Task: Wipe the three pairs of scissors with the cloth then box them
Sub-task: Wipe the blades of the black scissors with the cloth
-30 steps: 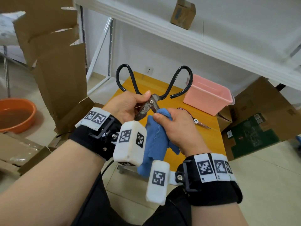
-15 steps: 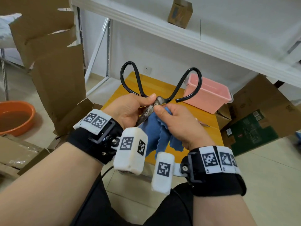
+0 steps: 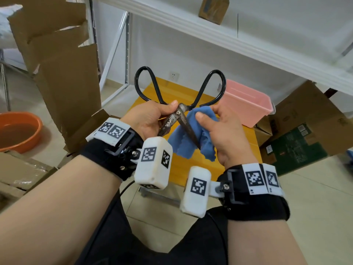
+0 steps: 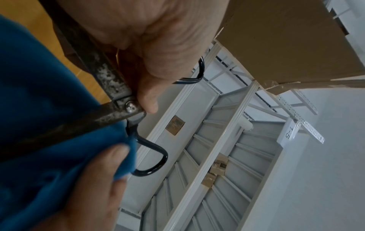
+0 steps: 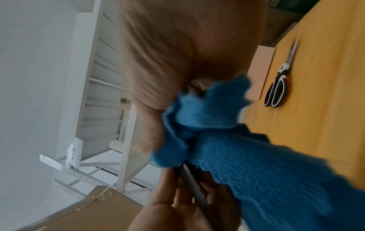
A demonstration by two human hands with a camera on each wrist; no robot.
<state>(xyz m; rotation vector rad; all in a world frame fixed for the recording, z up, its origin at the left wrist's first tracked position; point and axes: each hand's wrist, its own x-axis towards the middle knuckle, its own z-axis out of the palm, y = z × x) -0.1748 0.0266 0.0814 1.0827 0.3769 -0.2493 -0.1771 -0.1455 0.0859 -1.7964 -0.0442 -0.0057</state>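
The big scissors (image 3: pixel 179 113) are held up in the air above the near edge of the yellow table (image 3: pixel 183 165), blades spread and pointing down. One blade is gripped by the left hand (image 3: pixel 150 119). The blue cloth (image 3: pixel 193 134) is pinched against the other blade by the right hand (image 3: pixel 221 131). A second pair of scissors (image 5: pixel 280 81) lies flat on the table, near the pink box (image 3: pixel 248 106) at the far right edge.

Left hand (image 3: pixel 150 119) grips the scissors (image 3: pixel 179 104) at the pivot; right hand (image 3: pixel 223 134) pinches the cloth (image 3: pixel 191 138).
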